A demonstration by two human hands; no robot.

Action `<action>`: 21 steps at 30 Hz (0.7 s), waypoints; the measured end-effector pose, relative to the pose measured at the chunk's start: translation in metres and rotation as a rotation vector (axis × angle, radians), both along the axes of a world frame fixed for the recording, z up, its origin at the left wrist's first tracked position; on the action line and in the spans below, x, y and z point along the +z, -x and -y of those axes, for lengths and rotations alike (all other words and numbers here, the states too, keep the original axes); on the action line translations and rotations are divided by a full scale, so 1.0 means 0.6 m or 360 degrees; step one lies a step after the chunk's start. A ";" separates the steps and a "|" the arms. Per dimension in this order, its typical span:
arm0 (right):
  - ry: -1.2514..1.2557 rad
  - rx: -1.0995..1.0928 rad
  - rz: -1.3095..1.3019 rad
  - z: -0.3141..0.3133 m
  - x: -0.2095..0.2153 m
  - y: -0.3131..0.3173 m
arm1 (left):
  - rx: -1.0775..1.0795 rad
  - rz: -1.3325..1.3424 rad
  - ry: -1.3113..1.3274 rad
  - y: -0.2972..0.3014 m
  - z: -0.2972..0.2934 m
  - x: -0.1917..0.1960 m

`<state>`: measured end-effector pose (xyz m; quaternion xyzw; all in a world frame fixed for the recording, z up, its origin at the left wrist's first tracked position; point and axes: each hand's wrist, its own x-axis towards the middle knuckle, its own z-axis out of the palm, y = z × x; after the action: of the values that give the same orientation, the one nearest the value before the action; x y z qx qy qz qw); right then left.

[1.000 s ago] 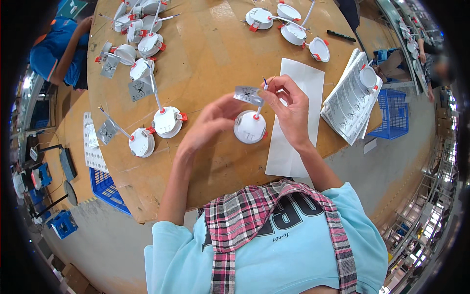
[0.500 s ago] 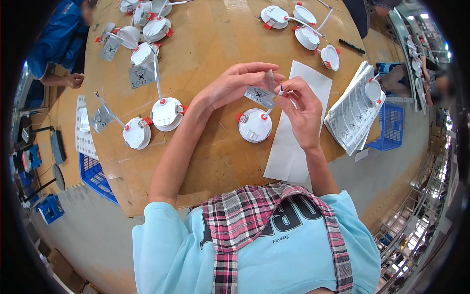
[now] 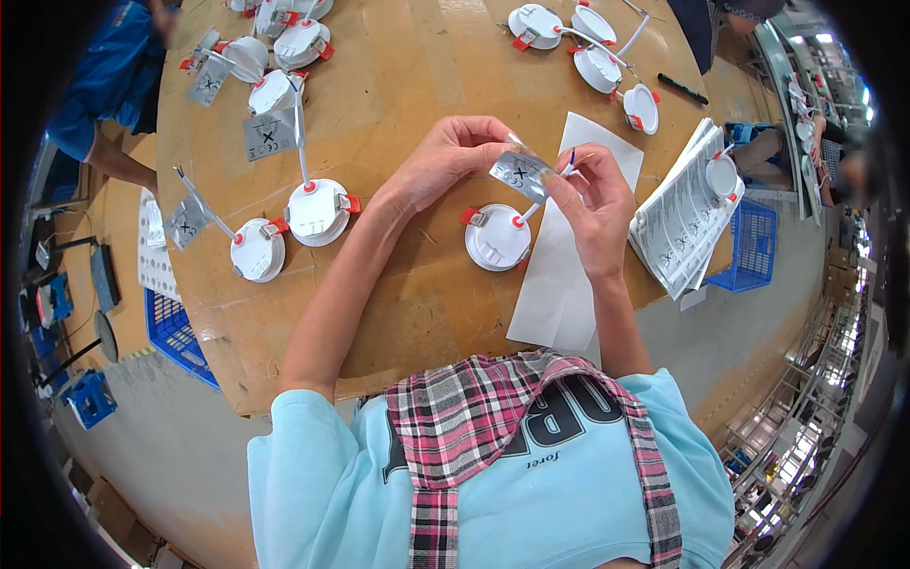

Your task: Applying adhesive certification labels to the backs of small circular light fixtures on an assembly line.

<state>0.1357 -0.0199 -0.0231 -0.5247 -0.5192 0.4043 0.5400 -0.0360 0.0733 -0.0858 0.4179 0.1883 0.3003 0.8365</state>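
Note:
A white round downlight [image 3: 498, 239] with red-tipped spring clips lies on the table in front of me. Its white cable rises toward my hands, ending in thin bare wires. A silver printed label [image 3: 520, 176] lies against that cable. My left hand [image 3: 460, 156] pinches the label's upper left edge between thumb and fingertips. Closed around the cable near its wire end, my right hand [image 3: 599, 201] also has its thumb at the label's right edge. To the left rest two more downlights, one [image 3: 318, 212] with an upright cable and another [image 3: 258, 250] whose cable carries a silver label.
Several downlights [image 3: 301, 43] cluster at the far left, others [image 3: 597, 70] at the far right beside a black pen [image 3: 682, 89]. A white paper strip [image 3: 559, 294] lies under my right hand. Label sheets [image 3: 678, 223] are stacked at the right edge. Blue crates [image 3: 754, 248] stand below.
The label has turned to face up and lies flatter along the cable. My left fingers have closed on its edge, and my right hand has shifted slightly right.

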 end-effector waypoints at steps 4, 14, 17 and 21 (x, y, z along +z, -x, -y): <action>0.0089 -0.0090 -0.0025 -0.001 0.003 0.006 | 0.0107 -0.0095 -0.0059 0.003 0.006 0.009; 0.0133 -0.0171 0.0019 -0.004 -0.002 0.005 | 0.0271 -0.0334 -0.0103 0.000 0.016 0.021; 0.0170 -0.0169 0.0015 -0.005 -0.003 0.006 | 0.0264 -0.0337 -0.0122 0.001 0.015 0.019; 0.0116 -0.0118 -0.0018 -0.007 0.003 0.003 | 0.0260 -0.0344 -0.0130 -0.002 0.011 0.018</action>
<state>0.1336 -0.0158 -0.0212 -0.5606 -0.4812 0.4057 0.5381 -0.0347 0.0666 -0.0748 0.4648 0.2983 0.3280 0.7664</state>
